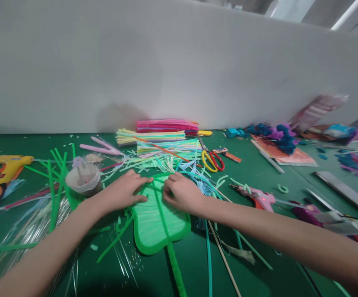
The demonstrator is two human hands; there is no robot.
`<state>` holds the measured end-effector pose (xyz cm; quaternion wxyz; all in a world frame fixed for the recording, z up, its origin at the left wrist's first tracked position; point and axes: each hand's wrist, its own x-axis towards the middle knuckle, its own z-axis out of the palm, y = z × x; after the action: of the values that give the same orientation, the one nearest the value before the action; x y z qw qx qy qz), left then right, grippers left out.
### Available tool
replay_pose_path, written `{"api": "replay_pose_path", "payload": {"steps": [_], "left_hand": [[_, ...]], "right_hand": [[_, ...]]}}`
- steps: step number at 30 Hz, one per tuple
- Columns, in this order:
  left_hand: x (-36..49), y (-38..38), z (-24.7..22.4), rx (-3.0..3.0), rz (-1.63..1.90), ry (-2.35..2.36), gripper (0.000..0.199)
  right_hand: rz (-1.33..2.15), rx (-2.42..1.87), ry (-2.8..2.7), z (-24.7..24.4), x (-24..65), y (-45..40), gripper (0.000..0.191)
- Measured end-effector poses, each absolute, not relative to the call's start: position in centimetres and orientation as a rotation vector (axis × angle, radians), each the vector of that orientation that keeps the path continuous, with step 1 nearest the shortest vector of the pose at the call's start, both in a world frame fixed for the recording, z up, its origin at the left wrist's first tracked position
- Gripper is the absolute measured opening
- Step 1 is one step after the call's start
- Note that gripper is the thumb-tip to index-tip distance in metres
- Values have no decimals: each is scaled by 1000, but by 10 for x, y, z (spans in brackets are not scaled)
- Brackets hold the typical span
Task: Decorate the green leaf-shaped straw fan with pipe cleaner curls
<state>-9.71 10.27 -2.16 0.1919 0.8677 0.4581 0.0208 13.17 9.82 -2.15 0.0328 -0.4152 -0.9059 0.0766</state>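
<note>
The green fan point(150, 222) lay on the green table point(251, 177), its handle point(176, 270) at the near end. The left hand point(129, 187) rested at its upper left, thumb and forefinger apart; the right hand point(183, 194) curled over its upper right, whether gripping anything one could not tell.

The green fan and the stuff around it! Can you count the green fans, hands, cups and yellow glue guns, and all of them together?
Green fan: 1
Hands: 2, left hand and right hand
Cup: 1
Yellow glue gun: 1
Total: 5
</note>
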Motion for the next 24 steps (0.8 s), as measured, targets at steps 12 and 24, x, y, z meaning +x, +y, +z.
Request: {"api": "replay_pose_path", "payload": {"steps": [12, 24], "left_hand": [[-97, 96, -22, 2320, 140, 1385, 64], [-99, 72, -19, 2157, 437, 1569, 51]], "right_hand": [[356, -1273, -2718, -13, 134, 97, 12], [576, -1474, -2425, 4, 166, 106, 29]]}}
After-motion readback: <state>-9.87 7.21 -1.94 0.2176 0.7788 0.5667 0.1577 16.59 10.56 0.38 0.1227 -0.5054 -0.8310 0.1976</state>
